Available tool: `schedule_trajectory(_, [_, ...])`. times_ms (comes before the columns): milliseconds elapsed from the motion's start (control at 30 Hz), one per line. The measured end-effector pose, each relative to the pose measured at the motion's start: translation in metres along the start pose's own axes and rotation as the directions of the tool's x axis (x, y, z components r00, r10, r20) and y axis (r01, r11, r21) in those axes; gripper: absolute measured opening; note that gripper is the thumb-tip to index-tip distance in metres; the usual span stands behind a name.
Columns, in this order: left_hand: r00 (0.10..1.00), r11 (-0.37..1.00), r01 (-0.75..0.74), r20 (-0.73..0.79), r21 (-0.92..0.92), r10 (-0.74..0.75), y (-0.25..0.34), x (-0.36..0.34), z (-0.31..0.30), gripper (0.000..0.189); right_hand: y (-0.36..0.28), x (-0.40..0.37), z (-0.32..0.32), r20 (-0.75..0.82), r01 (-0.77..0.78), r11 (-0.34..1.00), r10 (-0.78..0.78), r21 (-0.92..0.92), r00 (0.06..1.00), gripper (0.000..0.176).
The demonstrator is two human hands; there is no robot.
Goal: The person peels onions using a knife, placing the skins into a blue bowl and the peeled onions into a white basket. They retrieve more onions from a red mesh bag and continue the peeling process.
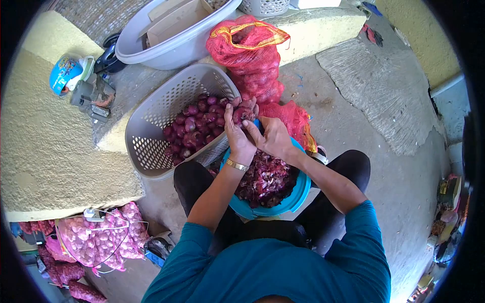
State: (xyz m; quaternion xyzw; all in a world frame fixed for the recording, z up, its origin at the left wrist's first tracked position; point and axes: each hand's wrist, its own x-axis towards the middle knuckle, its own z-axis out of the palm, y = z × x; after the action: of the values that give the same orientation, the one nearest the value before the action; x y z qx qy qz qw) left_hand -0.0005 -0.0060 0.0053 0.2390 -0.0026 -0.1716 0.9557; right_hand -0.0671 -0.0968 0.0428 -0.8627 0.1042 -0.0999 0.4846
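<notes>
My left hand [237,132], with a gold-coloured watch at the wrist, is closed around a red onion [243,115]. My right hand [274,136] is against the onion's near side, thumb reaching toward it and fingers curled; whatever those fingers grip is hidden. Below both hands, a blue basin [301,194] between my knees holds a heap of purple onion skins [265,177]. Left of my hands, a grey perforated basket [146,113] contains many red onions [194,123].
Beyond the basket stands a red mesh sack [257,70] of onions, with another red mesh sack [288,118] slumped near the basin. A large pale tub [177,53] rests on the ledge. Pink mesh bags [101,237] lie at lower left with a white cable over them.
</notes>
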Motion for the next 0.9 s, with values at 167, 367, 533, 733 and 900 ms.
schedule_trajectory(167, [0.995,0.988,0.037,-0.081,-0.152,-0.049,0.016,0.012,-0.017,0.035,-0.002,0.004,-0.024,0.003,0.215,0.975,-0.215,0.063,0.977,0.040])
schedule_trajectory(367, [0.973,0.928,0.192,0.182,-0.319,-0.139,0.043,0.019,-0.013,0.038,0.002,-0.002,-0.073,0.419,0.484,0.826,-0.346,-0.289,0.840,0.051])
schedule_trajectory(533, [0.969,0.934,0.208,0.191,-0.290,-0.156,0.046,0.014,0.000,0.033,-0.002,-0.001,-0.077,0.486,0.448,0.830,-0.257,-0.333,0.836,0.052])
schedule_trajectory(733, [0.946,0.959,0.220,0.280,-0.179,-0.164,0.040,0.007,0.006,0.031,-0.013,0.001,-0.072,0.211,0.402,0.904,-0.368,-0.147,0.906,0.036])
schedule_trajectory(900, [0.886,0.947,0.292,0.411,-0.131,-0.217,0.032,0.004,0.004,0.033,0.005,0.016,-0.028,-0.091,0.370,0.889,-0.359,0.269,0.929,0.021])
